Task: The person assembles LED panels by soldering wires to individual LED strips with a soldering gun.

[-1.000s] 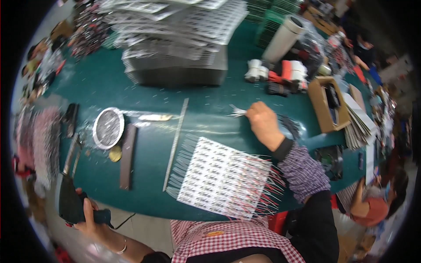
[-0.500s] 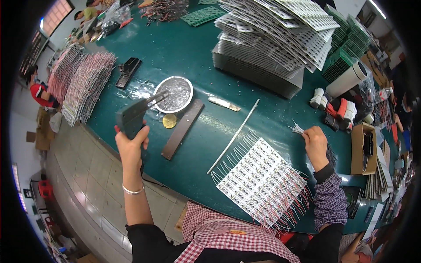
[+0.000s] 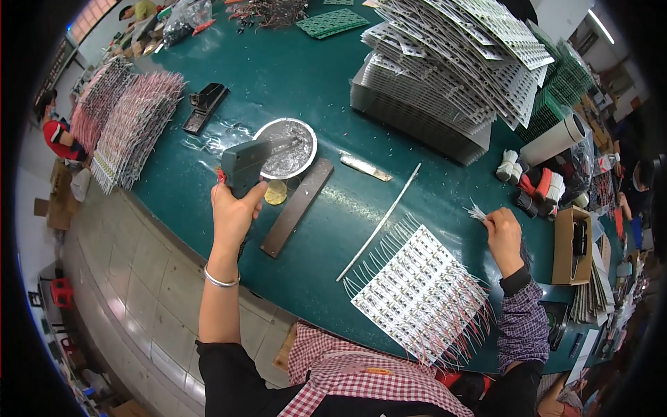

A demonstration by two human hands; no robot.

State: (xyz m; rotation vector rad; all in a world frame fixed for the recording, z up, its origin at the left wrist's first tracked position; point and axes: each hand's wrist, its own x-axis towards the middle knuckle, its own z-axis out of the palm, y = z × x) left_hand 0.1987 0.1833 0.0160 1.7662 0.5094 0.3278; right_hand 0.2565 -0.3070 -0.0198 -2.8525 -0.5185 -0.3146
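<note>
My left hand is closed round the grip of a dark grey-green soldering gun. Its prongs reach over a round, white-rimmed bowl with silvery, crumpled-looking contents; whether the tip touches them I cannot tell. My right hand pinches a bundle of thin wires, their pale ends fanned out to the left and darker lengths hanging behind the hand. Between my hands and nearer to me lies a white panel of small circuit boards, with white wires along its upper left edge and red and white ones along its lower right edge.
Beside the bowl are a yellow disc and a brown bar. A thin white rod lies left of the panel. Tall stacked panels stand at the back, wired panels far left. A white flask and cardboard box stand right.
My left hand has carried the soldering gun to the right, its body now overlapping the bowl's left rim. My right hand keeps its pinch on the wires. The whole view has shifted slightly.
</note>
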